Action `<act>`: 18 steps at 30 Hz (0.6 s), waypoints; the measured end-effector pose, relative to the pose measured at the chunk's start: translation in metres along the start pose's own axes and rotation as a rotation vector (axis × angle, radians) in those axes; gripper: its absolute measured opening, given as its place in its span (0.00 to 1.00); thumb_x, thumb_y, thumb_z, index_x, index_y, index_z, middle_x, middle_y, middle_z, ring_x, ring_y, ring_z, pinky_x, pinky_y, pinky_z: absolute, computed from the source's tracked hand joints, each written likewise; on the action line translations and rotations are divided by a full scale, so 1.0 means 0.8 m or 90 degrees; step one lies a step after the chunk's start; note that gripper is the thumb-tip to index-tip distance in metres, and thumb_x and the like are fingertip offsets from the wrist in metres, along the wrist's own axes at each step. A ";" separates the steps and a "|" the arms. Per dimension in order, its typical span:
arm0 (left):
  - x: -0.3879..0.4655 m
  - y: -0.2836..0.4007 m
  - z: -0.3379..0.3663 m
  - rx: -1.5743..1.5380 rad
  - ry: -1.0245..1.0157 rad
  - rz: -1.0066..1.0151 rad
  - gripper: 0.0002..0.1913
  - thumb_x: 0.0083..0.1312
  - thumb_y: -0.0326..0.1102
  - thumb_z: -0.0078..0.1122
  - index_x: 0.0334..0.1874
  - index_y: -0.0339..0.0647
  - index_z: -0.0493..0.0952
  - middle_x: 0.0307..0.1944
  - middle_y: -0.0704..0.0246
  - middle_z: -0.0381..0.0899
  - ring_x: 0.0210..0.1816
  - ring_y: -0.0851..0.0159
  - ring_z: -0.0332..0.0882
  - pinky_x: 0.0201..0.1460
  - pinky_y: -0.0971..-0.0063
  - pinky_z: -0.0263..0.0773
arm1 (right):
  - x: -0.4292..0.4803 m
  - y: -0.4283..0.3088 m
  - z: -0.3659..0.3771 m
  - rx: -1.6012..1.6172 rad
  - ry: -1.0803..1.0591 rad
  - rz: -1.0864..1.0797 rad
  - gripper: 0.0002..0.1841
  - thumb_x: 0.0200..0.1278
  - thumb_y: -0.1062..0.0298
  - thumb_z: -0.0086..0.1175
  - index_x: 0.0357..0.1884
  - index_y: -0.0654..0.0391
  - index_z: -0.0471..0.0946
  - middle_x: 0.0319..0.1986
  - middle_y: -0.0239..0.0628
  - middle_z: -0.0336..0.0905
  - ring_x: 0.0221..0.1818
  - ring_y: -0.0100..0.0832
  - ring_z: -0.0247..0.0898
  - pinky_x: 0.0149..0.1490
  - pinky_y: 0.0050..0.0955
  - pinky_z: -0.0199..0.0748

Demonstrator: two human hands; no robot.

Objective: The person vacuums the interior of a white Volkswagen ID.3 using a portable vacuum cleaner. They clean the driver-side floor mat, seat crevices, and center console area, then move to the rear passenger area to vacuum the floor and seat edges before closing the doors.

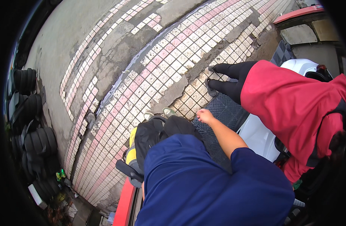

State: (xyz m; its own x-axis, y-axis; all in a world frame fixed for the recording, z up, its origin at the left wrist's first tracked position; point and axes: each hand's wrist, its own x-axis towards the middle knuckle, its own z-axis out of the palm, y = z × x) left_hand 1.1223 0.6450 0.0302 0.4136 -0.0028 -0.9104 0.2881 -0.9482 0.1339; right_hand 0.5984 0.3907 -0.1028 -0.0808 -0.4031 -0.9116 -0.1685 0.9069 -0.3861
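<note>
My right hand point(204, 116) hangs over the edge of a dark ribbed mat point(221, 113), its fingers loosely curled and nothing visible in it. Whether the fingers are closed is unclear. My left hand is out of view beyond my navy shirt point(190, 180). A black bag or cloth point(149, 135) lies against my front, beside a yellow and grey object point(131, 156) with a black bar-shaped part point(129, 170). My greenish shoes point(168, 112) stand on worn tiles point(161, 82).
A person in a red top point(283, 99) and black leggings stands at the right, beside white vehicle-like bodywork point(255, 132). Stacked tyres point(40, 141) line the far left. Red-edged frames point(125, 197) stand at lower left and upper right. The paving has broken patches and a wet channel point(133, 62).
</note>
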 end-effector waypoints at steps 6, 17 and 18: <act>0.117 0.134 -0.012 0.064 -0.014 0.052 0.24 0.54 0.30 0.66 0.54 0.30 0.78 0.39 0.57 0.86 0.38 0.55 0.86 0.44 0.56 0.83 | 0.039 -0.056 0.038 0.044 0.070 -0.007 0.09 0.71 0.63 0.55 0.43 0.55 0.82 0.32 0.29 0.82 0.26 0.24 0.75 0.29 0.29 0.72; 0.232 0.441 -0.024 0.250 -0.068 0.120 0.31 0.52 0.30 0.67 0.61 0.29 0.76 0.48 0.52 0.84 0.41 0.53 0.86 0.44 0.54 0.84 | 0.033 -0.091 0.135 0.169 0.166 -0.018 0.10 0.68 0.62 0.60 0.41 0.60 0.83 0.31 0.35 0.84 0.28 0.29 0.79 0.36 0.33 0.78; 0.221 0.457 -0.015 0.265 -0.056 0.139 0.30 0.51 0.29 0.66 0.60 0.29 0.76 0.48 0.52 0.84 0.40 0.53 0.86 0.43 0.53 0.84 | 0.032 -0.095 0.139 0.230 0.145 0.007 0.10 0.68 0.62 0.60 0.41 0.59 0.83 0.29 0.34 0.83 0.28 0.28 0.78 0.36 0.33 0.77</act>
State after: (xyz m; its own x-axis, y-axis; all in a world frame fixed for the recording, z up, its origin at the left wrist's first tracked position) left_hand 1.3113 0.3020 -0.0771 0.3457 -0.2267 -0.9106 -0.1753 -0.9689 0.1746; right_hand 0.7185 0.3252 -0.1130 -0.3027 -0.3725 -0.8773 0.1861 0.8797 -0.4377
